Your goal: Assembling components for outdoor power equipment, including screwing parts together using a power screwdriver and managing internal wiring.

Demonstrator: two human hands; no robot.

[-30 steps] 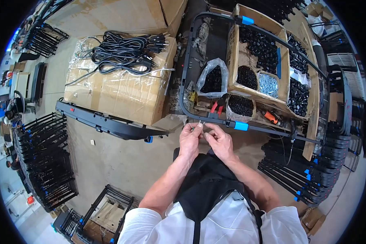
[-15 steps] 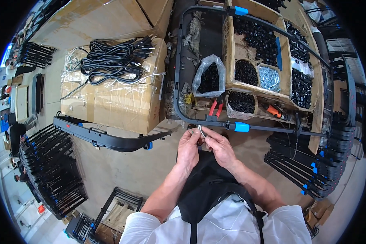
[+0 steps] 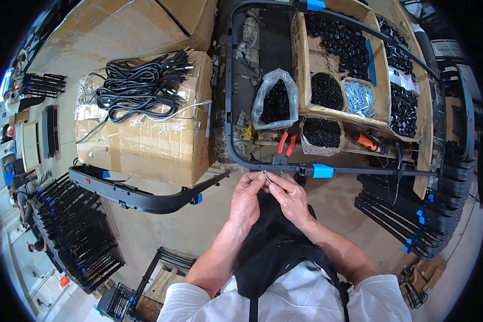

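Note:
My left hand (image 3: 245,199) and my right hand (image 3: 288,196) are close together, fingers pinched on one small silvery metal piece (image 3: 265,176). Its kind is too small to make out, and fingertips cover part of it. Just beyond them runs the near bar of a black tube frame (image 3: 284,162) with rounded corners. A bright blue clip (image 3: 322,171) wraps that bar to the right of my hands. Behind the bar lie red-handled pliers (image 3: 287,145), their jaws partly hidden by a clear plastic bag (image 3: 274,102) of small black parts.
A divided cardboard tray (image 3: 354,119) holds black knobs and silver screws (image 3: 359,99). Beside it are a box of black screws (image 3: 321,133) and an orange-black tool (image 3: 366,142). Black power cords (image 3: 137,88) lie on a carton (image 3: 139,147) at left. Stacked frames (image 3: 440,209) stand at right.
The view has shifted slightly, so the bench and boxes sit a little differently. My hands stay together on the metal piece, which shows less between the fingertips now.

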